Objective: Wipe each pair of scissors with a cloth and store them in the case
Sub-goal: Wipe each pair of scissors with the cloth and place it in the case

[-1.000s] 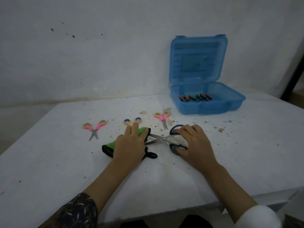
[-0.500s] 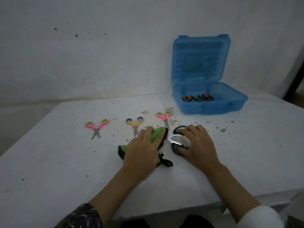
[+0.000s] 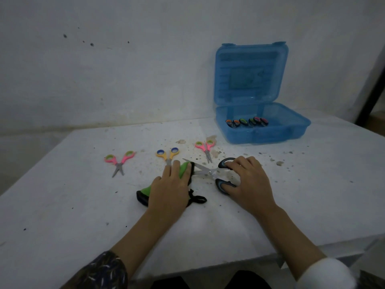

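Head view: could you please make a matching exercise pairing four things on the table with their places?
1. black-handled large scissors
2. green and black cloth
3. yellow-handled small scissors
4. blue plastic case

A. open, at the back right
B. pressed under the left hand
C. held by the right hand
D. lying just beyond the cloth

Pairs: 1-C, 2-B, 3-D, 4-A

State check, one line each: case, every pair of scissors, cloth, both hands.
blue case: lid open, standing upright.
stored scissors: in the case, handles showing.
black scissors: blades open, lying flat.
cloth: pressed over one blade.
left pink scissors: blades slightly apart, untouched.
yellow scissors: blade tips hidden behind left hand.
right pink scissors: closed, untouched.
left hand: flat, presses cloth.
right hand: grips black scissors' handles.
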